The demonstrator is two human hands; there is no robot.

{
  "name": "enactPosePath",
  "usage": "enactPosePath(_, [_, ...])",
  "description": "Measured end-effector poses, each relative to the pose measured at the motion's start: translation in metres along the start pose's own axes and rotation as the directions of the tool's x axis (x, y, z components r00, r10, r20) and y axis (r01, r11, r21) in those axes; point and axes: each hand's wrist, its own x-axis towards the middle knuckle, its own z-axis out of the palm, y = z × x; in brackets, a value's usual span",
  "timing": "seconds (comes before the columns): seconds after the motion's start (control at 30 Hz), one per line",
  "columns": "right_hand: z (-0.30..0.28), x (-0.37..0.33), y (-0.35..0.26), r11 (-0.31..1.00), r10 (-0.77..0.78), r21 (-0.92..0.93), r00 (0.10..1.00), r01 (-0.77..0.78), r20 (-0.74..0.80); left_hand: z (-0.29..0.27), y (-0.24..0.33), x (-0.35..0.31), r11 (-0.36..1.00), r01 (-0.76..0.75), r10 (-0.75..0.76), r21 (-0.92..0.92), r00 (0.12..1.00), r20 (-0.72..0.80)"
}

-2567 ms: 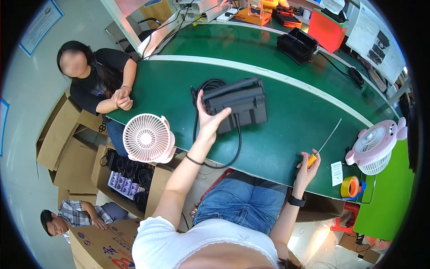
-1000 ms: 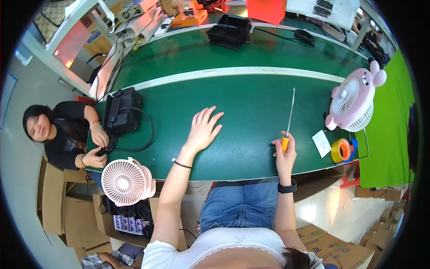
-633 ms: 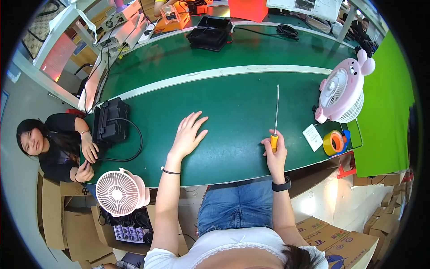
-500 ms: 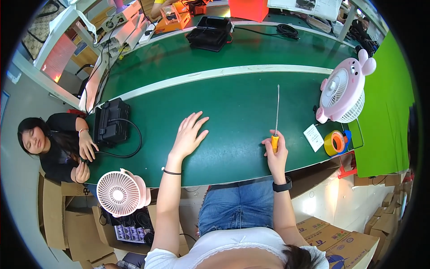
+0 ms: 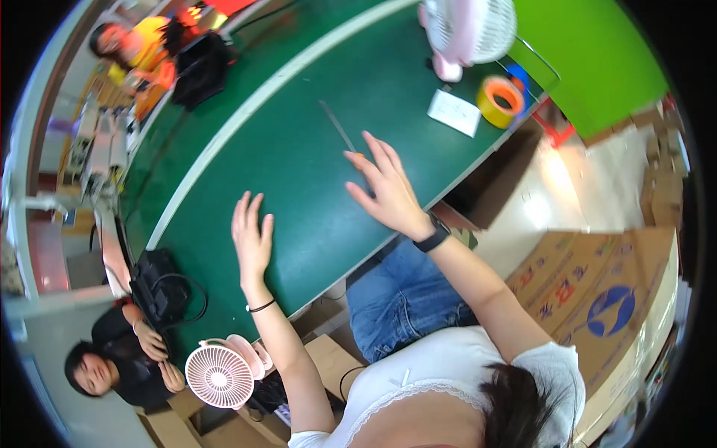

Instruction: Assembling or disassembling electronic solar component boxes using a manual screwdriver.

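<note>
My left hand (image 5: 252, 237) is held over the green bench with its fingers spread and nothing in them. Out in front, my right hand (image 5: 388, 185) is open, its fingers extended over the handle of a screwdriver. The screwdriver's thin metal shaft (image 5: 337, 125) points away toward the far side of the bench. Only a bit of its yellow-orange handle (image 5: 360, 155) shows; the rest is hidden beneath my right fingers.
A pink fan (image 5: 469, 33), a white paper card (image 5: 454, 113) and a roll of yellow tape (image 5: 499, 101) are at the right. Near my left forearm is a small pink fan (image 5: 220, 375). A co-worker (image 5: 123, 358) sits left beside a black case (image 5: 160, 287).
The view has swung round to the right. My right hand has loosened from the screwdriver handle, its fingers now stretched out over it. My left hand stays open.
</note>
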Motion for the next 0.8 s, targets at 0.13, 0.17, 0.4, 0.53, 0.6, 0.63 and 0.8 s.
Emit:
enactPosePath(0.13, [-0.035,-0.046,0.021,0.961,-0.111,0.22,0.964,0.166,-0.242,0.005,0.003,0.002,0.999,-0.021,0.021,-0.028,1.0,0.005])
enactPosePath(0.17, [-0.049,-0.066,0.031,0.964,-0.153,0.182,0.965,0.194,-0.214,0.002,0.002,0.001,1.0,-0.011,0.011,-0.013,1.0,0.016])
enactPosePath(0.4, [-0.094,-0.2,0.196,0.843,0.423,-0.404,0.901,-0.356,0.09,0.004,0.076,-0.013,0.993,-0.119,0.12,0.02,0.989,-0.087])
enactPosePath(0.53, [-0.11,-0.24,0.228,0.681,0.702,-0.723,0.39,-0.121,0.596,0.024,0.153,-0.027,0.95,-0.311,0.311,0.007,0.948,-0.075])
enactPosePath(0.6, [-0.109,-0.267,0.234,0.706,0.648,-0.707,0.361,0.046,0.67,0.039,0.178,-0.032,0.924,-0.367,0.371,0.103,0.928,-0.026])
enactPosePath(0.63, [-0.107,-0.306,0.247,0.661,0.628,-0.728,0.397,0.181,0.669,0.047,0.189,-0.031,0.914,-0.395,0.397,0.091,0.918,-0.008])
enactPosePath(0.8, [-0.095,-0.288,0.207,0.626,0.672,-0.77,0.414,0.125,0.614,0.056,0.179,-0.044,0.946,-0.297,0.3,0.131,0.954,-0.003])
